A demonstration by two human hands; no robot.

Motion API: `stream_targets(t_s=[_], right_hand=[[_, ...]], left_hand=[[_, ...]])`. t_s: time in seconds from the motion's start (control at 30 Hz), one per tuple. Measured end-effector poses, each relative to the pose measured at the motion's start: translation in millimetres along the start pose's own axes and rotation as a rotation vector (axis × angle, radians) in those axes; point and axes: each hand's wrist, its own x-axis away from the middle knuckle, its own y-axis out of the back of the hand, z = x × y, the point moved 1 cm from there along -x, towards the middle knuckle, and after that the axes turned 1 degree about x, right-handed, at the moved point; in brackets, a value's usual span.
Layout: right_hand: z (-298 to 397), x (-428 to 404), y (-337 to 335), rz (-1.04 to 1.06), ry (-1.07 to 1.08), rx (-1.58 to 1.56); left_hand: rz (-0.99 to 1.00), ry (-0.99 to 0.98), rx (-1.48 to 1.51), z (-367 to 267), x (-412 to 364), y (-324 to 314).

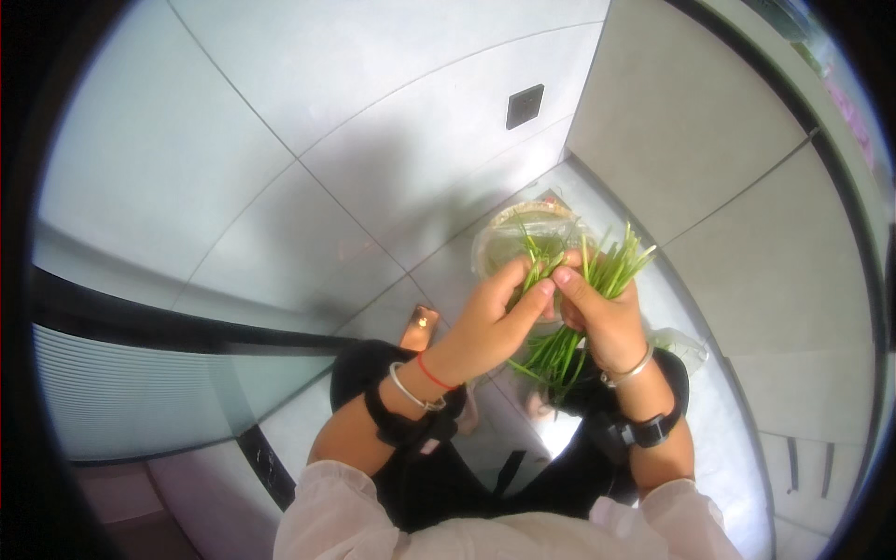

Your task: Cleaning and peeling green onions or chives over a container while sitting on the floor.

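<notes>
A bunch of long green stalks [616, 264], probably garlic chives, is gripped in my right hand [598, 308]. Its pale cut ends point up and its leaves [556, 357] hang below the hand. My left hand [514, 301] pinches a few short green stems [542, 264] between thumb and fingers. The two thumbs nearly meet over the greens. Behind and below my hands stands a round bin [490, 241] lined with a clear plastic bag; its inside is partly hidden by my hands.
On the floor left of my knee lies a copper-coloured phone [420, 327]. A clear plastic bag [682, 350] is beside my right knee. The tiled wall [392, 161] carries a dark socket [525, 106]. Cabinet fronts [763, 280] stand to the right, a ribbed glass panel [133, 399] to the left.
</notes>
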Motion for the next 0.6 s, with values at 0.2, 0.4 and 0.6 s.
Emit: stream_targets(t_s=[0.2,0.4,0.6], right_hand=[[-1.6,1.8,5.8,0.014,-0.101,-0.120],[-0.1,0.4,2.7,0.051,-0.095,-0.010],[1.4,-0.5,4.7,0.053,-0.074,-0.004]], left_hand=[[-0.001,-0.074,-0.109,0.6,1.8,-2.4],[0.063,0.012,-0.052,-3.6,3.0,0.4],[0.089,0.097,-0.022,-2.8,3.2,1.0]])
